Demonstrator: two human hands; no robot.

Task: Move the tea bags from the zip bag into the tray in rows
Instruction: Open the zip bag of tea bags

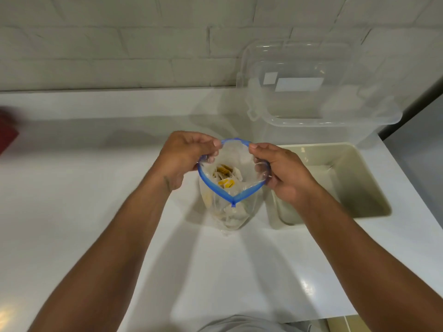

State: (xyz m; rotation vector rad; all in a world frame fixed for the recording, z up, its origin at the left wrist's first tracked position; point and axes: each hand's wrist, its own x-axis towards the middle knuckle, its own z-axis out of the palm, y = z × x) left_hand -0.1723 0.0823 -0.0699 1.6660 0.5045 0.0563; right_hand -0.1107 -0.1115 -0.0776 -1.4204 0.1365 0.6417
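A clear zip bag with a blue zip rim stands upright on the white counter, its mouth pulled wide. Several tea bags with yellow tags lie inside it. My left hand grips the left side of the rim. On the right side, my right hand grips the rim as well. A beige rectangular tray sits just right of the bag, partly behind my right hand, and looks empty.
A large clear plastic container with a lid propped behind it stands at the back right against the white brick wall. A red object shows at the far left edge. The counter's right edge runs close beside the tray.
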